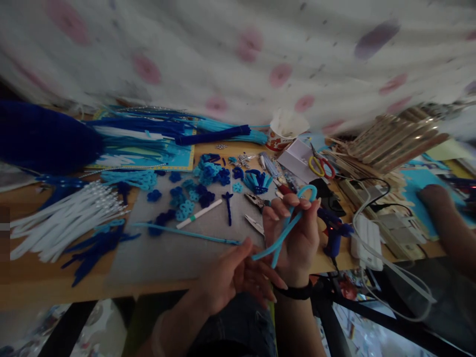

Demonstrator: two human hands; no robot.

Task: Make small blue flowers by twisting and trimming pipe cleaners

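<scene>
My right hand (pixel 293 228) is raised palm up, a dark band around its wrist. Between its thumb and fingertips it pinches a light-blue pipe cleaner (pixel 284 237), bent into a loop at the top with its two legs crossing and hanging down. Lower and to the left, my left hand (pixel 238 272) has thumb and fingers about one leg's end; the exact grip is partly hidden. A thin light-blue stem (pixel 186 233) with a dark-blue band runs across the grey mat (pixel 148 263) to my left thumb. Small blue pipe-cleaner flowers (pixel 186 201) lie beyond.
Pliers (pixel 255 224) and a blue glue gun (pixel 332 230) lie near my right hand. White pipe cleaners (pixel 70 218) spread at left. Behind stand a paper cup (pixel 284 131), scissors (pixel 322 166) and wooden sticks (pixel 397 144). Another person's arm (pixel 446 223) rests at right, past white cables (pixel 368 243).
</scene>
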